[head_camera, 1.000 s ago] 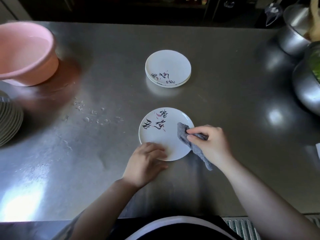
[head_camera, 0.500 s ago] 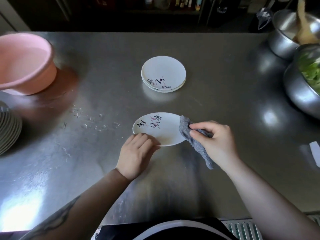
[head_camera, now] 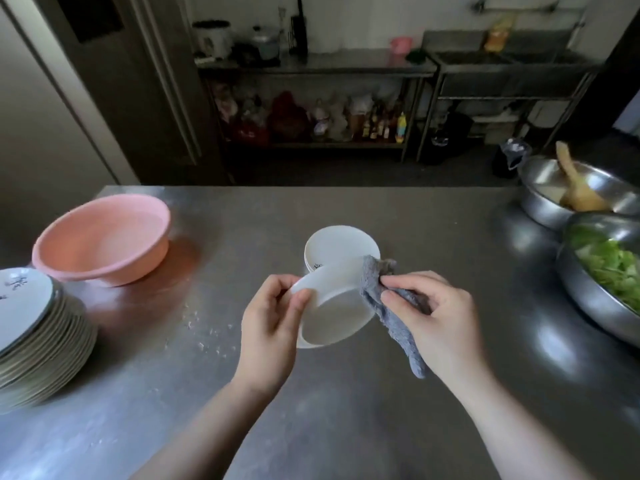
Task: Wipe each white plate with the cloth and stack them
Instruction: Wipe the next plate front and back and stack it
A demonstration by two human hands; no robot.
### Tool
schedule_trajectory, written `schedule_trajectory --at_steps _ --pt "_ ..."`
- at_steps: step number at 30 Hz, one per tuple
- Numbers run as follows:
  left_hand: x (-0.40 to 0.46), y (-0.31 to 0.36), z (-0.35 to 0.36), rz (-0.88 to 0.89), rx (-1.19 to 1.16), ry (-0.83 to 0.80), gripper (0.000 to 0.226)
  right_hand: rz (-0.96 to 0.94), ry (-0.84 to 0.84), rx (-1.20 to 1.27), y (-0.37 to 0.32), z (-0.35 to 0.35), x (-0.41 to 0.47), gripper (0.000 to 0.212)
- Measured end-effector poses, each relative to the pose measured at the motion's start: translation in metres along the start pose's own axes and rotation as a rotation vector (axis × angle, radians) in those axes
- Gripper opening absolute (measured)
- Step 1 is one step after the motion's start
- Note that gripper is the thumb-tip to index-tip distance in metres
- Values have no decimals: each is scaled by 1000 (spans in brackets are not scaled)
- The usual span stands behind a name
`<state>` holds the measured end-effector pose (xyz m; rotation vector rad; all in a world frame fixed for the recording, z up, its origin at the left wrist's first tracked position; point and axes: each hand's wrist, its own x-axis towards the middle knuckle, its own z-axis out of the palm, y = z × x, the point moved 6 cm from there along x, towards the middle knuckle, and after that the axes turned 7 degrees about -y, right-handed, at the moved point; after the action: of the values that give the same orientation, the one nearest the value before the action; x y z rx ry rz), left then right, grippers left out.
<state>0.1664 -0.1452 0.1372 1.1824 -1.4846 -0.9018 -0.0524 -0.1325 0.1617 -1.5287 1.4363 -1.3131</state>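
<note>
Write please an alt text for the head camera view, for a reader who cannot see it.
Over a steel counter, the left hand holds a white plate tilted while the right hand wipes its rim with a grey cloth. A small plate stack sits behind, a taller one at left.

Bare steel table [head_camera: 433, 237] between pink basin [head_camera: 104, 242] and metal bowls [head_camera: 595, 289].

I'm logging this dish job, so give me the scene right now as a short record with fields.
left hand: grips the raised plate by its rim
right hand: pinches the cloth against the plate's right edge
plate: tilted, underside toward the camera, off the counter
small stack: behind the plate
tall stack: far left
basin: pink, back left
steel bowls: right
</note>
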Motion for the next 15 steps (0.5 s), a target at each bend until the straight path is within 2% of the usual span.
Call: schedule_trajectory --at_steps 5,11,13,15 --pt "29 46 -5 -12 -368 118 16 -240 110 -51 -55 -1 26 21" --pt "44 72 5 -70 -567 147 13 -486 269 -310 -99 5 41 25" --pt "46 73 7 -118 -637 178 19 -552 250 -381 -111 13 44 26" --pt "48 73 6 -158 -746 184 20 -656 148 -484 -118 28 41 25"
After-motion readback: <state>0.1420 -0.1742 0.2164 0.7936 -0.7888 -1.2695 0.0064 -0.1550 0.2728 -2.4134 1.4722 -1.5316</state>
